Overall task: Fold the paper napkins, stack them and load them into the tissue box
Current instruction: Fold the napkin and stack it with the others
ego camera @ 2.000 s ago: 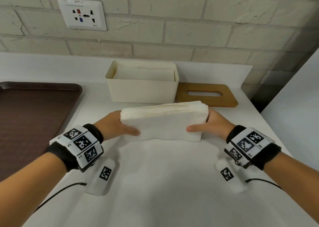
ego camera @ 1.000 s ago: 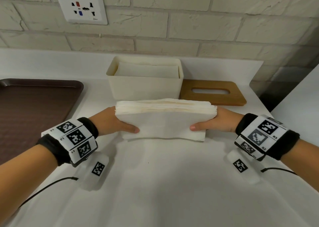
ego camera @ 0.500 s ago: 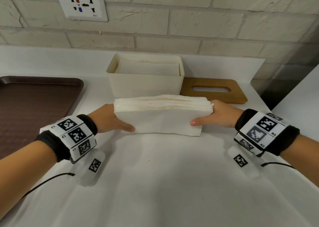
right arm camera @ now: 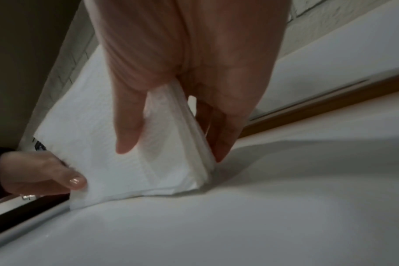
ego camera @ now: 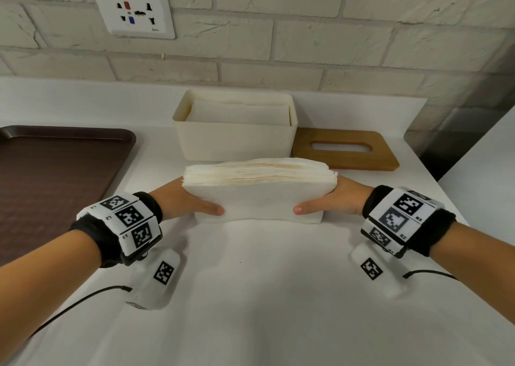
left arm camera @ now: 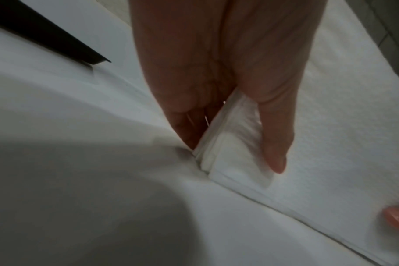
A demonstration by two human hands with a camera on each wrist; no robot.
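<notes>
At the far left lies a brown tray (ego camera: 55,170), not involved here. The left hand (ego camera: 181,198) clamps one end of the napkin stack (ego camera: 259,195), thumb on the near face and fingers (left arm camera: 189,126) behind it. The stack stands on its long edge on the white surface (ego camera: 250,296), just in front of the tissue box (ego camera: 237,140). The right hand (ego camera: 340,198) pinches the other end the same way.

The stack is held only at its ends, so the loose middle sheets could sag or fan out when lifted, above all if either thumb eases. The top edges already look uneven, and a ragged edge may catch on the box rim. The box already holds napkins (ego camera: 239,113), so the room left looks tight and pressing down could crumple the sheets. At the right, the wooden slotted lid (ego camera: 345,149) lies flat beside the box, close enough for the right wrist to nudge.
</notes>
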